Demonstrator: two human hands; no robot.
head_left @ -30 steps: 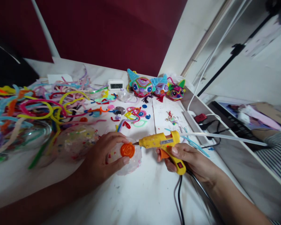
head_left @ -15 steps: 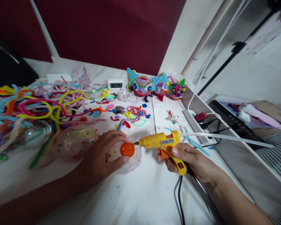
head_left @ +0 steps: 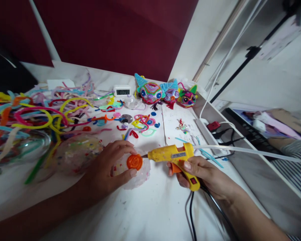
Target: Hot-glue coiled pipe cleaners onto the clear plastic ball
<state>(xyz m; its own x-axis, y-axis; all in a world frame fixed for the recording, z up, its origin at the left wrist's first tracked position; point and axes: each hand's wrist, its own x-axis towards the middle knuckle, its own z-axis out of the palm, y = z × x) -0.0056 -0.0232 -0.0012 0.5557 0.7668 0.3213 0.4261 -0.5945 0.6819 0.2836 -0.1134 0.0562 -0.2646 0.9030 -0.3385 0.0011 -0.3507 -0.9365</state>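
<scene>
My left hand is closed, its thumb and fingers around an orange pipe-cleaner coil. The coil sits against the top of a clear plastic half-ball with coloured specks, which rests on the white table. My right hand grips a yellow hot glue gun, with fingers at its orange trigger. The gun's metal tip is at the right edge of the coil. Out of its back end runs a long clear glue stick. Part of the half-ball is hidden behind my left hand.
Loose coloured pipe cleaners pile up at the left, beside another speckled dome. Small coils and a white timer lie behind, near several decorated animal heads. A power strip and black cord are at right. Someone's striped clothing shows there.
The view has shifted slightly, so everything sits a little further left. My hands, the coil and the glue gun keep nearly the same positions relative to one another.
</scene>
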